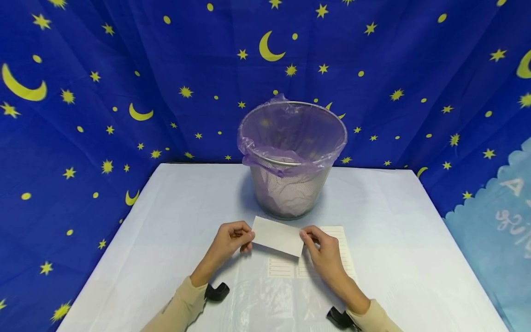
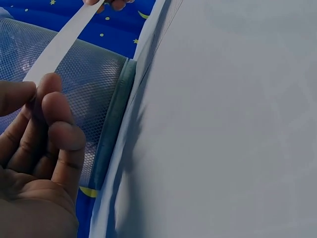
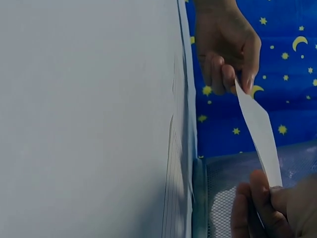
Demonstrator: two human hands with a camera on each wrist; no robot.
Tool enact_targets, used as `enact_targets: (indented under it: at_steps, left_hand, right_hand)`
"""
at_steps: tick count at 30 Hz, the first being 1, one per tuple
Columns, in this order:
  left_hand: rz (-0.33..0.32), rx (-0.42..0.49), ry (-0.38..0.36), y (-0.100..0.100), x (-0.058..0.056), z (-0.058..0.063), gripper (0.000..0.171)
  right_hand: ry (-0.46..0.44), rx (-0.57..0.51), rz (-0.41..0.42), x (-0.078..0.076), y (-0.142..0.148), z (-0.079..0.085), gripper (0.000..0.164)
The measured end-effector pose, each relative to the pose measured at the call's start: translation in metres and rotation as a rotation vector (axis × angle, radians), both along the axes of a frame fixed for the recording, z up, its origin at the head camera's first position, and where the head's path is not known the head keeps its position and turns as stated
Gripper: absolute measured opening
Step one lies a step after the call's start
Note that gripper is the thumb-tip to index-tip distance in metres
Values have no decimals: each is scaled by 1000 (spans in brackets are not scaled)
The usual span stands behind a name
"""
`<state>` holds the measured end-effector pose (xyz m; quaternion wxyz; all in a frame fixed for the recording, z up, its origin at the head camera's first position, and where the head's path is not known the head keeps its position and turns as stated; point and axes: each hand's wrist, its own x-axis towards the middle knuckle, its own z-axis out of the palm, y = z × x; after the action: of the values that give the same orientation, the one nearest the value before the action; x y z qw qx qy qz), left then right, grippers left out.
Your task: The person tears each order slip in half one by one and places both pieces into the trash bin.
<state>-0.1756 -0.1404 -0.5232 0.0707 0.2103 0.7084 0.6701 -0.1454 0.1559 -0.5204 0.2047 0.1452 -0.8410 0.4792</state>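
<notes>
A white paper card is stretched between both hands, tilted down to the right in the head view. My left hand pinches its left end between thumb and fingers. At the opposite end, my right hand pinches the edge the same way. The left wrist view shows the left hand gripping the near end of the strip-like card. In the right wrist view the right hand holds the card by its lower end. Under the card lie lined paper sheets, partly hidden.
Behind the hands stands a wire mesh bin lined with a thin purple bag. A white-covered table carries everything. Blue cloth with yellow stars and moons hangs at the back and sides. Black straps show at the wrists.
</notes>
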Motion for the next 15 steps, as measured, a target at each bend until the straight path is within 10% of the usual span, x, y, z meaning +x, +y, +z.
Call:
enact_targets:
  at_steps: [15]
  left_hand:
    - [-70,-44,126,4,4,-3,19]
  right_hand:
    - [-87,57,93,14,6,-2,9]
